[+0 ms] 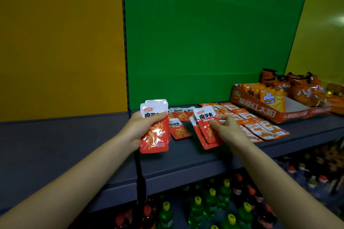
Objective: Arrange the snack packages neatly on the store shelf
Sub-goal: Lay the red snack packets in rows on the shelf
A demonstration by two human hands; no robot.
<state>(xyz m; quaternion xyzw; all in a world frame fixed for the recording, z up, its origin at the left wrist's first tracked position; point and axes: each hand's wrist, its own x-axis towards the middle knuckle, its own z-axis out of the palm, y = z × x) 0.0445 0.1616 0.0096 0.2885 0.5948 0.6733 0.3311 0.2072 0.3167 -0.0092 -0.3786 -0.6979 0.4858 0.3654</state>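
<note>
My left hand (pixel 138 128) grips a small stack of red-and-white snack packets (pixel 154 132), held upright above the dark shelf (pixel 74 145). My right hand (pixel 226 128) pinches a second fanned bunch of the same red packets (pixel 205 126), their lower edges near the shelf surface. More red packets (pixel 178 128) lie loose on the shelf between and behind my hands. To the right, orange packets (pixel 260 128) lie in overlapping rows.
An orange cardboard display tray (pixel 260 108) with cheese snack bags and orange bags sits at the back right. A green back panel (pixel 204 42) and a yellow panel (pixel 61 42) rise behind the shelf. Bottles (pixel 210 202) fill the level below.
</note>
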